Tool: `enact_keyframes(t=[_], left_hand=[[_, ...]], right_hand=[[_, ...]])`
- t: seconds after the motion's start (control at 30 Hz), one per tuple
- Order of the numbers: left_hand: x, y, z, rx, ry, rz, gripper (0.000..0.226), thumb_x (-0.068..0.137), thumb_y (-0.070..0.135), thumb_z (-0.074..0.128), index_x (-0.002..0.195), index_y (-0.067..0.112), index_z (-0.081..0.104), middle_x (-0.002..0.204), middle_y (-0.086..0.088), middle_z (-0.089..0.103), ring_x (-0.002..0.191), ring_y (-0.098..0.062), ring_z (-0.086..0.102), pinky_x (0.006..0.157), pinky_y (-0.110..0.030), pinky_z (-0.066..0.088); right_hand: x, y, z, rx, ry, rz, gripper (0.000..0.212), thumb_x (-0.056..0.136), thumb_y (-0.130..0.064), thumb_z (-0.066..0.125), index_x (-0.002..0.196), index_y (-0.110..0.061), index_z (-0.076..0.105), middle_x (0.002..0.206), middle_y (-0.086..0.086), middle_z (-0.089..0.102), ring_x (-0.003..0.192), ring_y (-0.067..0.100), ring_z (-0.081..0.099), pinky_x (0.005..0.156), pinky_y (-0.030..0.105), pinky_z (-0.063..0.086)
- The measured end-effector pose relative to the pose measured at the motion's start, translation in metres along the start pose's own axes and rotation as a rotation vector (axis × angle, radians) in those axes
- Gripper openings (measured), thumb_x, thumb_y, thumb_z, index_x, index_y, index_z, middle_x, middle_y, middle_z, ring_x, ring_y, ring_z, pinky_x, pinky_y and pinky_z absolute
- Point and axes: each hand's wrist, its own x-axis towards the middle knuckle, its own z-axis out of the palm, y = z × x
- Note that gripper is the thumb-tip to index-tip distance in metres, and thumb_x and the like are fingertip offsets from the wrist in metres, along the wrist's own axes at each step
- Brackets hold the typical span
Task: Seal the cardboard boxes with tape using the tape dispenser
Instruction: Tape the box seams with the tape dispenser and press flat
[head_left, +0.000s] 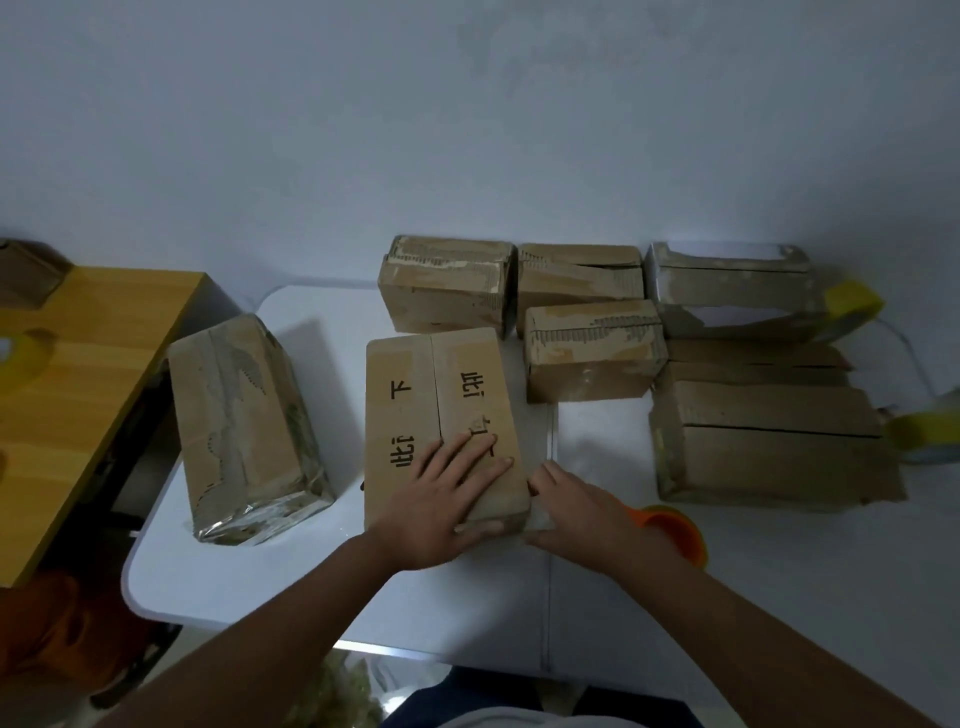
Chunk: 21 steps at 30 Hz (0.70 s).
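Head view: two hands on a printed cardboard box (441, 415) at the middle of the white tabletop (753, 582).

The box is brown, its two top flaps meeting in a seam along its length, with dark printed characters on each side of that seam. The left hand (447, 499) lies flat on the box's near end, fingers straight and spread toward 1 o'clock. The right hand (576, 506) touches the box's near right corner, fingers relaxed, holding nothing that I can tell. An orange tape dispenser (670, 530) sits just behind the right wrist, at 3 o'clock from the box. A tape-wrapped box (244, 426) stands at 9 o'clock; four worn boxes (592, 348) cluster from 12 to 2 o'clock, another (769, 447) at 3; whether anything is in them cannot be seen.
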Motion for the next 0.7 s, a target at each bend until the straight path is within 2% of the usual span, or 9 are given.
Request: enact_keyframes(t=[0.1,0.17,0.23,0.3,0.37,0.47,0.53,0.63,0.7], left_hand=[[-0.005,-0.003,-0.031,-0.466,0.229,-0.201,0.055,0.099,0.051,0.042,0.150,0.035,0.032,0.158,0.017,0.025,0.142,-0.003,0.028,0.115,-0.029,0.029],[-0.023,-0.009,-0.041,-0.621,0.502,-0.474,0.037,0.100,0.040,0.047,0.136,0.036,0.051,0.142,0.019,0.048,0.127,0.002,0.045,0.103,-0.027,0.041],[-0.051,-0.011,-0.039,-0.820,0.684,-0.765,0.022,0.101,0.033,0.050,0.118,0.041,0.062,0.119,0.027,0.062,0.110,0.007,0.056,0.091,-0.027,0.048],[-0.078,-0.009,-0.026,-1.033,0.773,-1.017,0.019,0.101,0.031,0.051,0.111,0.040,0.065,0.112,0.026,0.065,0.111,0.004,0.057,0.094,-0.028,0.045],[-0.099,-0.006,-0.007,-1.334,0.778,-1.200,0.022,0.102,0.034,0.049,0.118,0.030,0.064,0.124,0.012,0.064,0.124,-0.011,0.054,0.101,-0.032,0.039],[-0.115,0.000,0.019,-1.824,0.696,-1.280,0.041,0.102,0.045,0.042,0.123,0.016,0.062,0.130,-0.002,0.063,0.127,-0.019,0.052,0.106,-0.035,0.035],[-0.119,0.006,0.028,-1.963,0.680,-1.262,0.050,0.098,0.054,0.043,0.116,0.015,0.067,0.121,-0.002,0.070,0.122,-0.016,0.057,0.102,-0.034,0.037],[-0.119,0.010,0.034,-1.981,0.746,-1.240,0.050,0.093,0.058,0.050,0.116,0.017,0.069,0.115,0.001,0.073,0.114,-0.011,0.062,0.099,-0.033,0.040],[-0.118,0.010,0.034,-1.924,0.783,-1.244,0.039,0.093,0.049,0.057,0.112,0.018,0.071,0.110,0.003,0.074,0.110,-0.010,0.065,0.098,-0.032,0.043]], right_hand=[[-0.009,0.003,-0.012,-0.037,0.147,-0.017,0.027,0.087,-0.033,0.057,0.108,-0.028,0.040,0.111,-0.007,0.043,0.079,0.009,0.049,0.061,0.026,0.043],[-0.007,-0.007,-0.018,-0.025,0.247,-0.078,0.024,0.088,-0.026,0.052,0.110,-0.027,0.043,0.110,-0.007,0.045,0.082,0.009,0.051,0.062,0.021,0.041],[0.001,-0.026,-0.017,-0.023,0.276,-0.184,0.029,0.089,-0.025,0.052,0.117,-0.026,0.043,0.114,-0.008,0.045,0.091,0.007,0.050,0.070,0.016,0.038],[0.010,-0.048,-0.009,-0.047,0.253,-0.315,0.036,0.090,-0.027,0.053,0.124,-0.022,0.044,0.122,-0.007,0.043,0.103,0.009,0.047,0.081,0.019,0.040],[0.021,-0.066,0.002,-0.115,0.189,-0.413,0.047,0.090,-0.036,0.052,0.133,-0.020,0.040,0.136,-0.004,0.037,0.121,0.015,0.039,0.099,0.029,0.037],[0.043,-0.086,0.013,-0.248,0.091,-0.442,0.067,0.092,-0.054,0.046,0.148,-0.023,0.026,0.159,-0.004,0.014,0.146,0.021,0.008,0.118,0.042,0.010],[0.055,-0.092,0.020,-0.366,0.074,-0.427,0.076,0.092,-0.064,0.036,0.153,-0.025,0.012,0.162,-0.005,-0.001,0.149,0.022,-0.005,0.120,0.045,-0.002],[0.059,-0.095,0.032,-0.494,0.091,-0.391,0.078,0.093,-0.068,0.027,0.155,-0.026,0.004,0.163,-0.004,-0.001,0.149,0.026,-0.001,0.120,0.049,0.005],[0.057,-0.095,0.037,-0.533,0.128,-0.370,0.077,0.093,-0.067,0.028,0.155,-0.026,0.007,0.162,-0.003,0.006,0.149,0.027,0.008,0.119,0.049,0.014]])
